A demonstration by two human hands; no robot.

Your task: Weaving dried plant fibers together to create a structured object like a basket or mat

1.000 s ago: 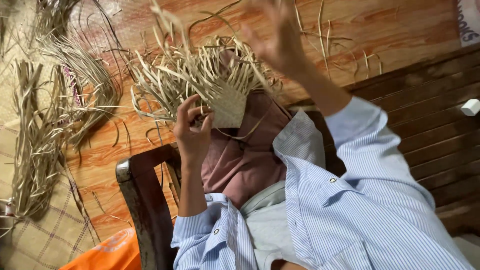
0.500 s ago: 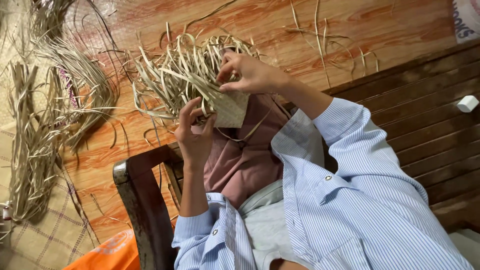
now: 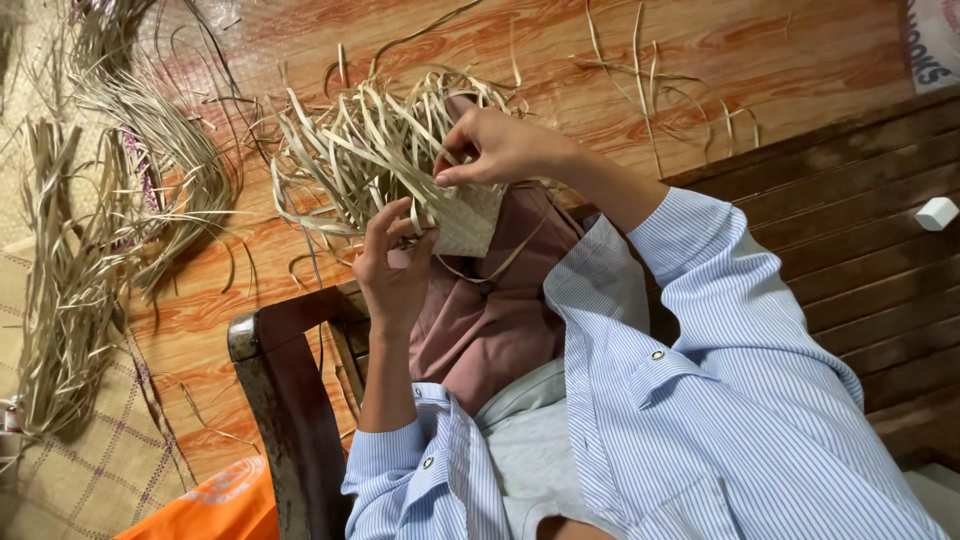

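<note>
I see two bare hands at work over my lap, both in blue striped sleeves. My left hand (image 3: 392,262) is closed from below on one small woven piece (image 3: 468,218) of pale straw, fingers pinching its lower left corner. My right hand (image 3: 497,148) comes down from above, thumb and forefinger pinched shut on one of the loose strips (image 3: 360,150) just at the top edge of the woven piece. Those strips fan out up and left from the weave, too many and too tangled for me to count. The piece sits above a pink cloth (image 3: 490,310) on my lap. One dark wooden chair arm (image 3: 290,400) runs below the left hand. On the orange wooden floor (image 3: 560,40) lie two heaps of straw (image 3: 70,290) toward the left edge, and one small white block (image 3: 937,213) near the right edge
</note>
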